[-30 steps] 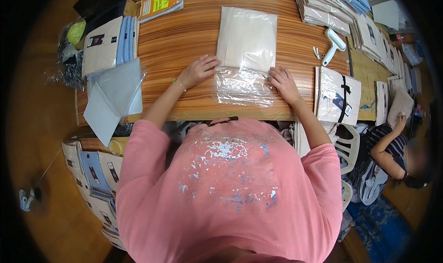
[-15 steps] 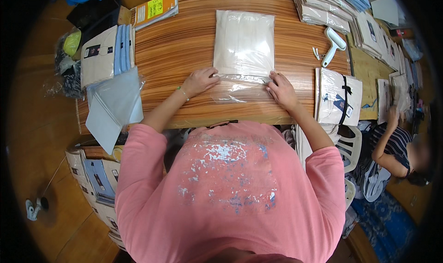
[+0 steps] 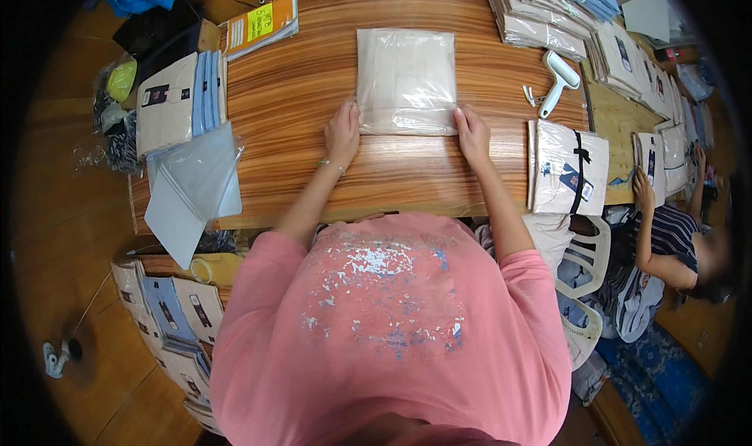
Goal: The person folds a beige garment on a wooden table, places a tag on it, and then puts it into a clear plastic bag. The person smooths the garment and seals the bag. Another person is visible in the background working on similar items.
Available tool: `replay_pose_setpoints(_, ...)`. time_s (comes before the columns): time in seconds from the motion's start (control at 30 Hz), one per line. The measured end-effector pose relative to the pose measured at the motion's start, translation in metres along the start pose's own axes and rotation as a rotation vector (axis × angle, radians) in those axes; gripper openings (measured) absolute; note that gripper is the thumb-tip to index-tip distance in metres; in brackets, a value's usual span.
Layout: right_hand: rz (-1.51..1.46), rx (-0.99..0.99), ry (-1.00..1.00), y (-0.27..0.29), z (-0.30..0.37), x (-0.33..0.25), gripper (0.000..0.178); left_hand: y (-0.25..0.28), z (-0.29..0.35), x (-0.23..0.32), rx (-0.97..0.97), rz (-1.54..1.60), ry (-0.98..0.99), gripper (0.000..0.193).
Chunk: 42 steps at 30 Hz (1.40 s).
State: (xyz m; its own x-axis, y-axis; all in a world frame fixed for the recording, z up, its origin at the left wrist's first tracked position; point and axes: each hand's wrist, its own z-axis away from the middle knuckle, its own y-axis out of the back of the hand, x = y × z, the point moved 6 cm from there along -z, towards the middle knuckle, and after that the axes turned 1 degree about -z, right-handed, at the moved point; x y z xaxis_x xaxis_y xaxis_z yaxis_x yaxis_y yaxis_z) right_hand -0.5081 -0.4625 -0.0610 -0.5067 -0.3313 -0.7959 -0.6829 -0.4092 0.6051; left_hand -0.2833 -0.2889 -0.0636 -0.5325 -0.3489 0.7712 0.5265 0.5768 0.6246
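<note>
A folded cream garment in a clear plastic bag (image 3: 406, 78) lies flat on the wood-grain table in front of me. My left hand (image 3: 343, 137), with a beaded bracelet at its wrist, grips the bag's lower left side. Opposite it, my right hand (image 3: 473, 138) holds the lower right side, thumb on top and the other fingers partly hidden. The bag's near edge runs straight between my hands, and no loose flap shows there.
A white lint roller (image 3: 558, 82) lies to the right, above a cream garment tied with black ribbon (image 3: 570, 168). Garment stacks (image 3: 540, 23) line the far right. At left are folded garments (image 3: 168, 93) and plastic sleeves (image 3: 192, 187). A co-worker (image 3: 666, 242) handles packs at right.
The clear flap that lay spread toward me is no longer visible; the near edge is now straight. Both my hands have turned to hold the bag's sides. The co-worker's arms have shifted.
</note>
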Motion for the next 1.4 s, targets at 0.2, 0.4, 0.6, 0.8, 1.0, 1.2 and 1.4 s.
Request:
replay_pose_setpoints(0.2, -0.019, -0.001, -0.168, -0.005, -0.006, 0.005, 0.039, -0.003, -0.006, 0.006, 0.128, -0.076, -0.001, 0.025)
replay_pose_setpoints(0.4, 0.029, -0.016, -0.238, -0.010, -0.013, 0.019, 0.038, -0.005, -0.012, 0.009, 0.113, -0.106, 0.037, 0.026)
replay_pose_setpoints(0.6, 0.086, 0.020, -0.242, -0.010, -0.017, 0.014, 0.037, -0.011, -0.018, 0.001, 0.052, -0.102, 0.115, 0.028)
replay_pose_setpoints(0.8, 0.160, -0.015, -0.288, -0.013, -0.024, 0.015, 0.035, -0.010, -0.020, 0.004, 0.011, -0.138, 0.124, 0.024)
replay_pose_setpoints(1.0, 0.192, -0.047, -0.349, -0.013, -0.037, 0.023, 0.033, -0.009, -0.024, 0.006, -0.034, -0.174, 0.180, 0.024)
replay_pose_setpoints(1.2, 0.153, -0.063, -0.418, -0.014, -0.038, 0.028, 0.025, -0.010, -0.025, 0.011, -0.070, -0.201, 0.223, 0.021)
replay_pose_setpoints(1.4, 0.291, 0.128, -0.212, -0.011, -0.031, 0.000, 0.022, -0.011, -0.026, 0.006, -0.052, -0.170, 0.202, 0.019)
